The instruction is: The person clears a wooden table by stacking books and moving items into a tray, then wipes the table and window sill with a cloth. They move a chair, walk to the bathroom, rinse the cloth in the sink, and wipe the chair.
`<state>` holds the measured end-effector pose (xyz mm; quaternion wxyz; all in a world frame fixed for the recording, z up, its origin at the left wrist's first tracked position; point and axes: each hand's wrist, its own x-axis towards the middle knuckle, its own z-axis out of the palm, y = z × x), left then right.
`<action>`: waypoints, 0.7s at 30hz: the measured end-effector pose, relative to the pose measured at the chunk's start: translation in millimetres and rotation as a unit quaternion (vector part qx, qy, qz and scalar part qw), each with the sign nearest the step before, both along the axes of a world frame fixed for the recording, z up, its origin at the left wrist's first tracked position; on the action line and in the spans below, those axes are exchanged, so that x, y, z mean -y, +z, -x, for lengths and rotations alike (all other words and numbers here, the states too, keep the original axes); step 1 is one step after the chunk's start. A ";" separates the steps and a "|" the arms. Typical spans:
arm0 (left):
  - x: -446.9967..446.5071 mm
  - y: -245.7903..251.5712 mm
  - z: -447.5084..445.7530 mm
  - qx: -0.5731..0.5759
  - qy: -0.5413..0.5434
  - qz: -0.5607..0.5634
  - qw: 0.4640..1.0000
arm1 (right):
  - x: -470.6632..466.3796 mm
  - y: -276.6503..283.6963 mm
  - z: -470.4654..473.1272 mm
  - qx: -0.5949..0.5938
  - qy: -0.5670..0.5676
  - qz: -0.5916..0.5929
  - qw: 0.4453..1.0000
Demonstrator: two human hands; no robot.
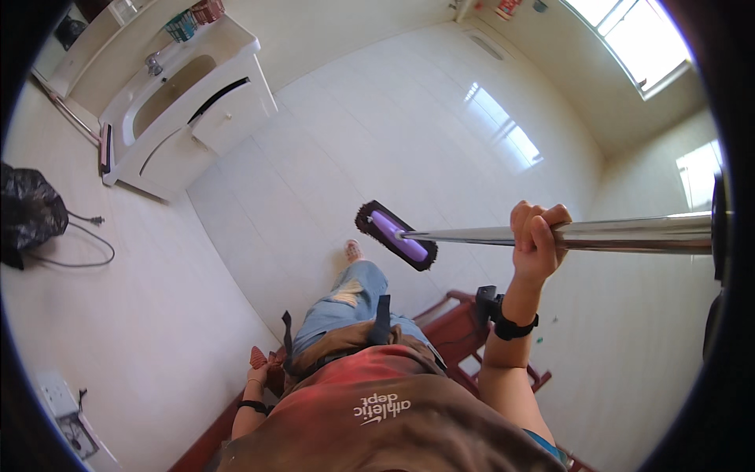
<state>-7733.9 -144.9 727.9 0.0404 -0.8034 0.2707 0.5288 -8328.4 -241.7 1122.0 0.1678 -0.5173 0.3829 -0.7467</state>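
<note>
My right hand [538, 236] is wrapped around the shiny metal pole [631, 233] of a flat mop. At the pole's lower end, the mop head [386, 231] has a purple plate and a dark shaggy pad, and lies on the pale tiled floor beyond my foot. Low at my side, my left hand [258, 373] holds a bunched reddish-brown cloth [275, 370], partly hidden by my clothing. A dark strap with a small black device [488, 304] sits on my right wrist.
A white washbasin cabinet [183, 124] stands at upper left, with a pink-edged squeegee [105, 147] beside it. A black plastic bag [32, 209] with a loose power cord [112, 248] is at far left. Dark-red wooden furniture [457, 330] is close behind me. A window [640, 41] is at upper right.
</note>
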 end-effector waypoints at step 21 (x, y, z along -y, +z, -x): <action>507.7 -36.0 284.2 0.072 0.289 0.408 0.863 | 544.2 -186.4 245.4 0.004 0.168 -0.215 0.962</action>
